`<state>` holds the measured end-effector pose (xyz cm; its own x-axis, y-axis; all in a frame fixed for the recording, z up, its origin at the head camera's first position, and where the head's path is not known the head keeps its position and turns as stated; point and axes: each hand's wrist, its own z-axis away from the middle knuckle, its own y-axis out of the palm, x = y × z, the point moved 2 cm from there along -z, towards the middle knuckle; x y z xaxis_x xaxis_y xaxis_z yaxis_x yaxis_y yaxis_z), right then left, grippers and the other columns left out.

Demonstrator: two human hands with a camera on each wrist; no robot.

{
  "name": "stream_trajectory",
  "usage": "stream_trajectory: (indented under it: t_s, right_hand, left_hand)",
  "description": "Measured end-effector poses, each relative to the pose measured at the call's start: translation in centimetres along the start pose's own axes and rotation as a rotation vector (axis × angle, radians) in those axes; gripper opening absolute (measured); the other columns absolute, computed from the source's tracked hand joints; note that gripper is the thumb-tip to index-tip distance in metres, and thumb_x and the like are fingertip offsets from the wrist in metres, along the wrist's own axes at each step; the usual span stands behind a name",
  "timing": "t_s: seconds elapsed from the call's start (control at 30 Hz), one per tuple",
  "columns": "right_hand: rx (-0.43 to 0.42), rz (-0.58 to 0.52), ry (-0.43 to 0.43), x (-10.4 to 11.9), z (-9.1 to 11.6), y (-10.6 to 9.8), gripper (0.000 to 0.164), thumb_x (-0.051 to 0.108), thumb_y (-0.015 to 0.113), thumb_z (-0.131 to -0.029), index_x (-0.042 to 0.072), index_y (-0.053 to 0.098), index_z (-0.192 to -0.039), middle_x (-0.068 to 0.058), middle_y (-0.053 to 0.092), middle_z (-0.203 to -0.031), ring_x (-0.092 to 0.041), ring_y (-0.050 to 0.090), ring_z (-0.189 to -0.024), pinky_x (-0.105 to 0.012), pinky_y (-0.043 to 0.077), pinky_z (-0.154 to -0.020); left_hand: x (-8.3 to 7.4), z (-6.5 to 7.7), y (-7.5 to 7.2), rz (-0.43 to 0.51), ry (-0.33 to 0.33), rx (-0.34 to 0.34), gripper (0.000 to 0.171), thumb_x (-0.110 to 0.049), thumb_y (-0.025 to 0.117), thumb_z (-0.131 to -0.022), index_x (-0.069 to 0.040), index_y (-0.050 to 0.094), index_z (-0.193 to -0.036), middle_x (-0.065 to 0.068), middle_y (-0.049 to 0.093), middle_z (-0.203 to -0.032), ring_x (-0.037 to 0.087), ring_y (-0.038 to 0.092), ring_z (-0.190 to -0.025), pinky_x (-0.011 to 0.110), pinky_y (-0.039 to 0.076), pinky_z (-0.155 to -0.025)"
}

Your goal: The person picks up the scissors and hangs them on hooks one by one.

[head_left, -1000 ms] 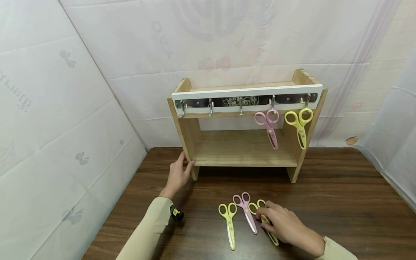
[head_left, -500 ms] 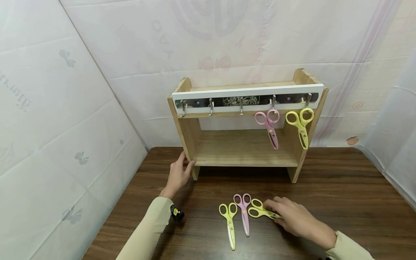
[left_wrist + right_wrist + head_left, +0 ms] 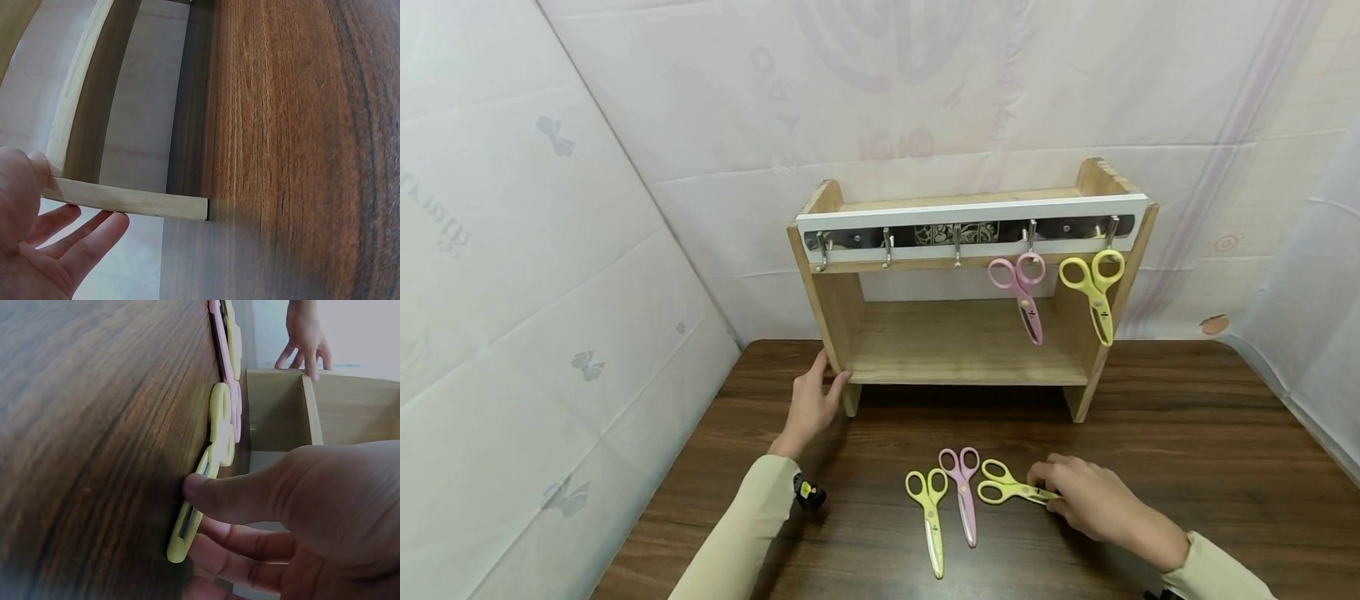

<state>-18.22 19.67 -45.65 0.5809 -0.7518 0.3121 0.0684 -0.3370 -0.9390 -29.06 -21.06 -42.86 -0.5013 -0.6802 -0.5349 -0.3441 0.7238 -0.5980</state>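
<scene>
My right hand point(image 3: 1092, 493) is low over the table, pinching the blade end of a yellow pair of scissors point(image 3: 219, 419) between thumb and fingers. Its handle loops point left, and the scissors lie at or just above the tabletop. To their left lie pink scissors point(image 3: 964, 492) and another yellow pair of scissors point(image 3: 932, 521), blades toward me. At the left side panel of a small wooden shelf point(image 3: 970, 375), my left hand point(image 3: 811, 402) grips the edge. In the left wrist view its fingers point(image 3: 103, 240) press the panel's outer face; the thumb is partly out of sight.
A white hook rail point(image 3: 925, 215) with several metal hooks runs along the shelf's front. Pink scissors point(image 3: 1018, 287) and yellow scissors point(image 3: 1093, 287) hang from its two rightmost hooks. The brown table point(image 3: 1187, 433) is bordered by pale sheeting point(image 3: 737, 100).
My right hand has moved right, turning the yellow scissors so the blade points right. The pink pair beside them has swung straighter. My left hand stays at the shelf.
</scene>
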Motion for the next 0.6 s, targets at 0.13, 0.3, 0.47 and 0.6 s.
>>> stream_trajectory:
  t_s: [0.13, 0.3, 0.47, 0.6]
  right_hand:
    - [-0.004, -0.003, 0.012, -0.01, -0.03, -0.17, 0.030, 0.005, 0.087, -0.079, 0.025, 0.068, -0.092, 0.016, 0.055, -0.081, -0.002, 0.055, -0.068, -0.025, 0.040, -0.048]
    - [0.007, -0.010, 0.052, -0.24, -0.18, -0.11, 0.029, 0.007, 0.086, -0.081, 0.026, 0.065, -0.082, 0.017, 0.052, -0.077, 0.000, 0.048, -0.061, -0.024, 0.037, -0.044]
    - [-0.021, 0.007, 0.059, -0.22, -0.01, -0.02, 0.031, 0.008, 0.086, -0.081, 0.028, 0.063, -0.082, 0.018, 0.050, -0.076, 0.001, 0.044, -0.060, -0.023, 0.036, -0.044]
    - [-0.055, 0.020, 0.046, -0.19, 0.16, 0.05, 0.032, 0.009, 0.087, -0.081, 0.029, 0.061, -0.080, 0.018, 0.049, -0.076, 0.001, 0.042, -0.060, -0.024, 0.034, -0.044]
  left_hand:
    - [0.04, 0.08, -0.09, -0.008, 0.005, -0.001, 0.046, -0.010, 0.067, -0.101, 0.002, 0.051, -0.142, 0.026, 0.071, -0.116, 0.039, 0.072, -0.101, 0.050, 0.062, -0.077]
    - [-0.03, 0.05, -0.12, -0.011, -0.001, -0.002, 0.045, -0.011, 0.067, -0.101, 0.001, 0.051, -0.143, 0.024, 0.070, -0.120, 0.038, 0.072, -0.102, 0.050, 0.062, -0.076]
    - [-0.02, 0.04, -0.12, -0.008, -0.008, 0.000, 0.046, -0.011, 0.067, -0.102, 0.001, 0.051, -0.143, 0.024, 0.069, -0.122, 0.039, 0.071, -0.104, 0.051, 0.062, -0.078]
    - [-0.06, 0.02, -0.06, -0.010, -0.019, 0.014, 0.046, -0.013, 0.066, -0.102, -0.001, 0.051, -0.144, 0.023, 0.070, -0.121, 0.039, 0.071, -0.105, 0.052, 0.062, -0.080]
